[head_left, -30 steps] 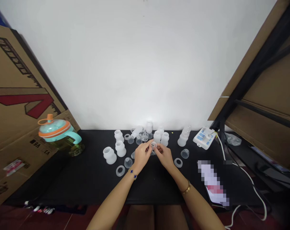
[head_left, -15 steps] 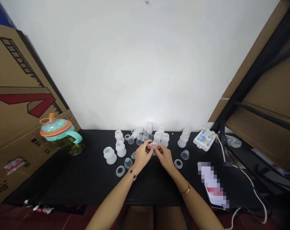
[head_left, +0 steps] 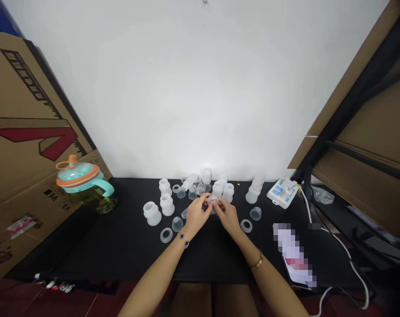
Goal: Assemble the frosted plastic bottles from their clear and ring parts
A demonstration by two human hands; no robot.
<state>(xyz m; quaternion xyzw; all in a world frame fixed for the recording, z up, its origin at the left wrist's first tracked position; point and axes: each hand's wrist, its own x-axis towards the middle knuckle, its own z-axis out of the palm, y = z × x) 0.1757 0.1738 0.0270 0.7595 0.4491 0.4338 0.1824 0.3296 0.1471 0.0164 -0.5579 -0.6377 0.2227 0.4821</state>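
Observation:
Both hands meet over the middle of the black table. My left hand (head_left: 200, 215) and my right hand (head_left: 226, 214) pinch a small translucent bottle collar (head_left: 213, 200) between their fingertips; whether another part sits in it is too small to tell. Just behind the fingers stand several white waisted bottles (head_left: 228, 193). Left of my left hand lie a clear dome cap (head_left: 177, 224) and a loose translucent ring (head_left: 166, 235). To the right of my right hand are another ring (head_left: 246, 226) and a clear cap (head_left: 255, 213).
A large teal-lidded jug (head_left: 87, 187) stands at left beside a cardboard box (head_left: 28, 101). At right are a capped bottle (head_left: 255, 189), a white case (head_left: 282, 192), a phone (head_left: 294, 255) and a white cable (head_left: 351, 264). More white bottles (head_left: 152, 214) stand left of centre.
The collar has tilted slightly between my fingertips. Both hands keep nearly the same place and grip; the view has shifted a little.

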